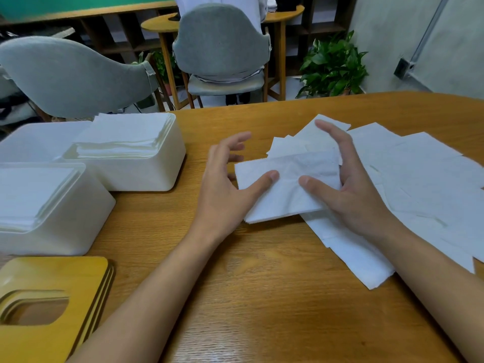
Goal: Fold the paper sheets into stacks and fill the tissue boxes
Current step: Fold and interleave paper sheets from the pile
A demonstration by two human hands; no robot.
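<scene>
The left hand [222, 187] and right hand [358, 192] are flattening the folded sheet [285, 189], thumbs pressing, fingers spread and released. Next is probably pinching it for the box [146, 174] left of it.

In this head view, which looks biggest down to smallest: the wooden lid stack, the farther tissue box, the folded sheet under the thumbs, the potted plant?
1. wooden lid stack and farther tissue box: alike; the stack is nearer and cut off, so unranked.
2. folded sheet.
3. potted plant, though it stands farthest away.
</scene>
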